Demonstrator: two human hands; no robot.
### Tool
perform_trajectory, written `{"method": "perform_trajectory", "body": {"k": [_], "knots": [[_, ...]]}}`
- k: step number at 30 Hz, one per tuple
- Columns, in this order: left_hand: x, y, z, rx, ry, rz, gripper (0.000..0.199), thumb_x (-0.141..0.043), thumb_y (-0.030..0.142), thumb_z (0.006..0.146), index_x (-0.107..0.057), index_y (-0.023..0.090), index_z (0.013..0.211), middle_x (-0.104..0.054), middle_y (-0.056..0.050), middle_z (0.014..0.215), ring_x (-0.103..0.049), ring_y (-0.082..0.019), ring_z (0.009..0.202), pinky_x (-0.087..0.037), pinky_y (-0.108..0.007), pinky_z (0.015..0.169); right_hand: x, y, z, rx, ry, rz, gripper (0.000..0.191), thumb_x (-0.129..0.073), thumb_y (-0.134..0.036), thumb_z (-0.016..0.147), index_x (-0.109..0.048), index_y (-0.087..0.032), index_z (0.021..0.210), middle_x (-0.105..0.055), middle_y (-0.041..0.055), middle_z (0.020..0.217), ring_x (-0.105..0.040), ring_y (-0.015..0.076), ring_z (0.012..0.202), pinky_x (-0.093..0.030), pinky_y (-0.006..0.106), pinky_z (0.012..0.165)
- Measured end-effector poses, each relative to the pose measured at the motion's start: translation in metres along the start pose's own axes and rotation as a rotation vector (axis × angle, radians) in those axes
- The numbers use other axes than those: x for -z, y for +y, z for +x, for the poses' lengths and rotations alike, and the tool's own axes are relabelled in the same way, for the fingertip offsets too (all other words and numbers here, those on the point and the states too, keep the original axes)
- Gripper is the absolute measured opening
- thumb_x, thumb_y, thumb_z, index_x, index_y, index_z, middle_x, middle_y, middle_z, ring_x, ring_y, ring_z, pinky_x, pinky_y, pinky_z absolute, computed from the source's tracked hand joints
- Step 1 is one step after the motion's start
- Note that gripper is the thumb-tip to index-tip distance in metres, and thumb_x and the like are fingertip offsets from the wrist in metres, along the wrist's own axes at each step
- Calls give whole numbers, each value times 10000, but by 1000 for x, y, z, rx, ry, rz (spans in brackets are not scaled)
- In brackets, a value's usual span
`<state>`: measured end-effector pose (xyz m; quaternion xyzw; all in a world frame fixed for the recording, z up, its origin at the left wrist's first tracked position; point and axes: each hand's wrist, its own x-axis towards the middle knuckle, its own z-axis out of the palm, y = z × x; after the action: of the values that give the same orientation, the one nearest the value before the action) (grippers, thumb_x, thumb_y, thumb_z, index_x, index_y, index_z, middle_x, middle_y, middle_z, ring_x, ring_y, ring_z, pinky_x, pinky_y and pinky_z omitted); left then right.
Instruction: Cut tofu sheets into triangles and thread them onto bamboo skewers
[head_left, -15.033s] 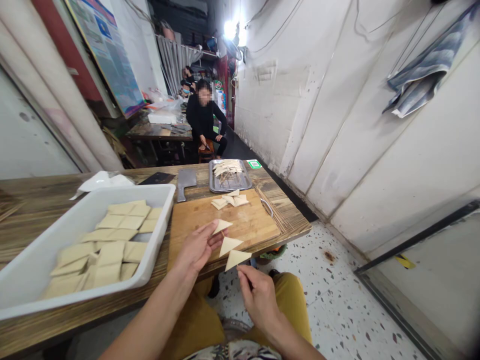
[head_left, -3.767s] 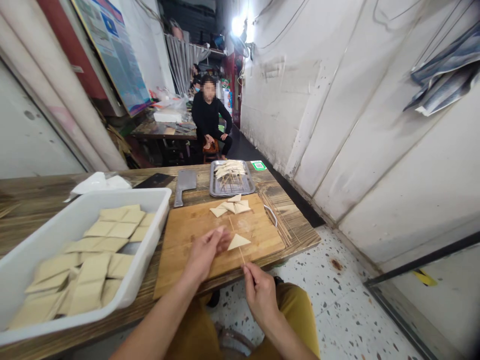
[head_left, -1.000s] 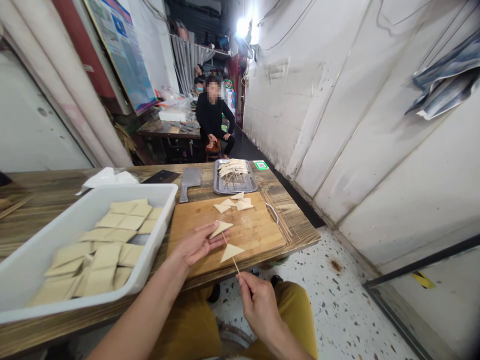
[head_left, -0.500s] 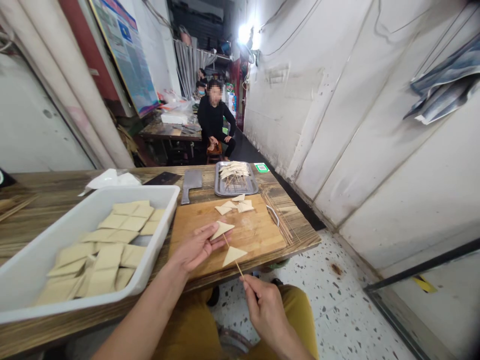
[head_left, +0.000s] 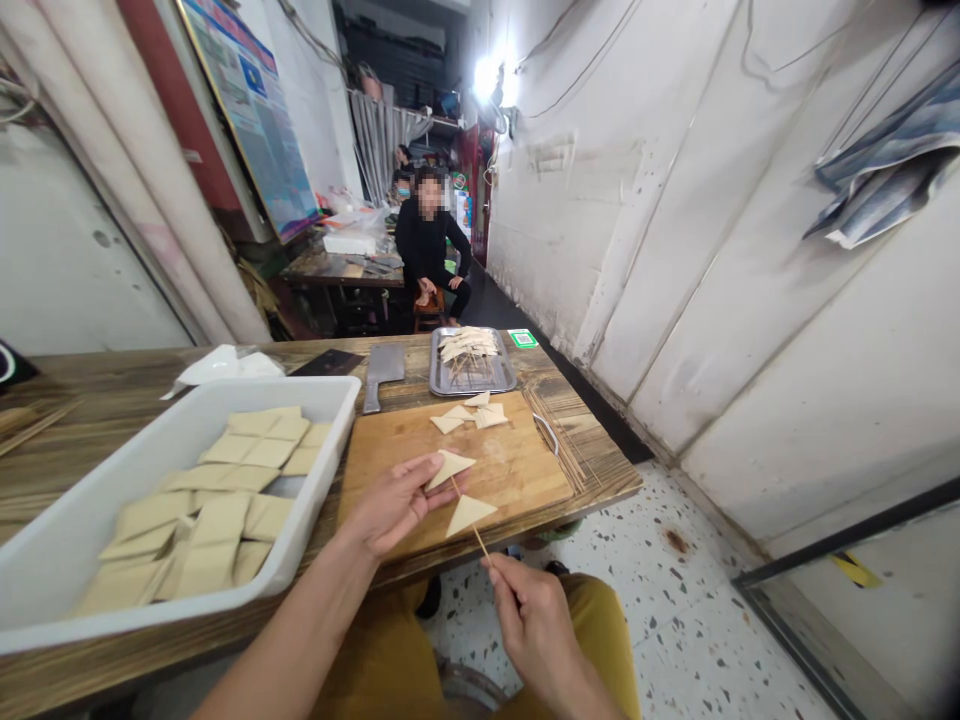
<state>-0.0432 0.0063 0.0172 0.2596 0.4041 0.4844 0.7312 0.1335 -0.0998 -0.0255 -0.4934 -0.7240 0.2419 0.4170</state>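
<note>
The wooden table [head_left: 112, 395] bears a white tub [head_left: 319, 480], cleaver [head_left: 387, 365], cutting board [head_left: 525, 460], metal tray [head_left: 501, 374] and thin sticks [head_left: 566, 446].

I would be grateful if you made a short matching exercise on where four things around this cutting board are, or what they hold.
Things
1. Cleaver
2. Skewer with a pale triangle
3. Metal tray
4. White tub

Places or states
A. Bearing a heap of pale pieces on sticks
B. Holding flat, unskewered pieces
C. Lying on the wooden table, by the far left corner of the cutting board
D. Held in the right hand

Pairs: 1-C, 2-D, 3-A, 4-B
</note>
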Motion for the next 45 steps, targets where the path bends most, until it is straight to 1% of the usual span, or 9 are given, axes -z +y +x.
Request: {"method": "perform_trajectory", "body": {"k": [13, 18, 22, 27, 30, 34, 38, 42, 45], "knots": [[-4, 1, -4, -13, -6, 21, 182, -533, 124, 838, -674, 95, 948, -687, -134, 1026, -642, -233, 981, -559, -269, 762, -10, 7, 3, 35, 99, 87, 271, -417, -188, 910, -677, -175, 986, -692, 42, 789, -666, 153, 715, -493, 200, 691], [-6, 0, -5, -18, 9, 21, 185, -522, 111, 840, -678, 104, 940, -695, -116, 1010, -653, -207, 949, -560, -242, 733, -11, 7, 5, 34, 112, 87, 279, -406, -196, 917, -677, -179, 982, -679, 37, 751, -651, 149, 662, -494, 200, 635], [-10, -5, -5, -8, -15, 22, 186, -515, 105, 842, -678, 92, 929, -710, -123, 934, -671, -177, 872, -552, -228, 738, -13, 5, 8, 39, 121, 88, 278, -400, -199, 922, -673, -177, 966, -677, 44, 765, -651, 151, 689, -498, 209, 675], [-7, -18, 0, -41, -50, -4, 196, -516, 169, 854, -667, 93, 955, -707, -129, 933, -666, -183, 877, -534, -275, 804, -13, 9, 11, 31, 138, 69, 279, -402, -217, 927, -675, -168, 896, -654, 42, 708, -647, 156, 674, -501, 219, 695], [1, -19, 9, -102, 64, 46, 210, -569, 229, 831, -650, 125, 995, -692, -121, 1006, -659, -172, 881, -532, -294, 798, -14, 16, 12, 8, 153, 60, 299, -390, -234, 936, -676, -170, 881, -651, 43, 689, -649, 160, 673, -499, 217, 667], [8, -12, 21, -197, 246, 204, 298, -683, 226, 738, -641, 128, 1017, -689, -123, 1003, -650, -157, 891, -517, -236, 761, -15, 27, 12, -19, 193, 55, 294, -395, -255, 939, -673, -165, 901, -675, 54, 731, -655, 162, 682, -497, 218, 666], [-1, -15, 19, -54, 122, 231, 355, -707, 258, 715, -627, 148, 1044, -689, -110, 991, -661, -162, 833, -535, -257, 717, -17, 33, 15, -44, 210, 64, 303, -391, -255, 940, -669, -163, 862, -674, 52, 724, -642, 157, 655, -482, 213, 641], [-19, -34, 11, 129, -52, 81, 211, -699, 244, 727, -632, 146, 902, -692, -106, 988, -662, -188, 886, -532, -321, 805, -20, 31, 18, -56, 222, 39, 314, -380, -252, 935, -656, -150, 826, -650, 46, 683, -610, 151, 607, -456, 216, 599], [-27, -46, 9, 152, -40, 0, 125, -674, 219, 750, -607, 127, 800, -702, -124, 919, -660, -212, 911, -524, -359, 840, -23, 29, 20, -58, 208, 26, 334, -370, -256, 933, -644, -153, 771, -630, 41, 654, -583, 145, 577, -443, 216, 579]]}}
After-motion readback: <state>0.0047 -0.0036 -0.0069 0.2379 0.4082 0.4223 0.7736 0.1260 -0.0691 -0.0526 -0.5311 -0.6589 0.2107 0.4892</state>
